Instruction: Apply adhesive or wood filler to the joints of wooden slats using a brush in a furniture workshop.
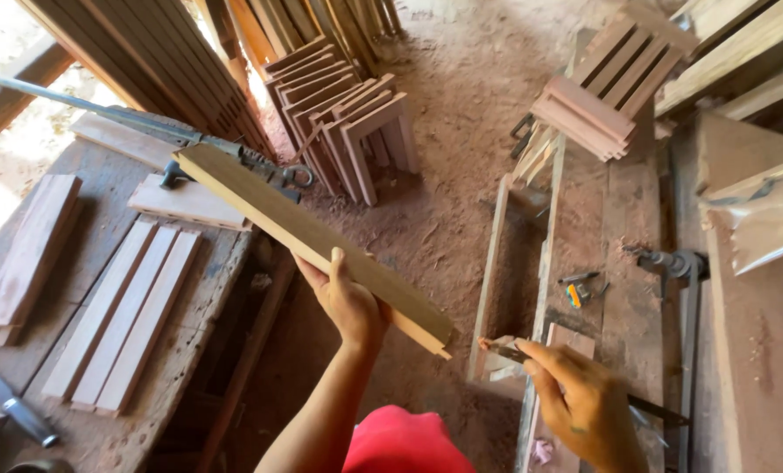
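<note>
A long, pale board [313, 238], smooth and straight-edged, is held in the air by the left hand [349, 302], which is clamped around it near its lower end. Its far end reaches over the right edge of the bench [102, 219], close to a metal clamp [234, 153]. A pencil [505, 350] is pinched in the right hand [584, 407], just beside the board's near end

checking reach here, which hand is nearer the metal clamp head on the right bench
Right. The right hand, holding a chisel-like tool, sits just below-left of the clamp head. The left hand grips the long board farther left, across the gap.
</note>
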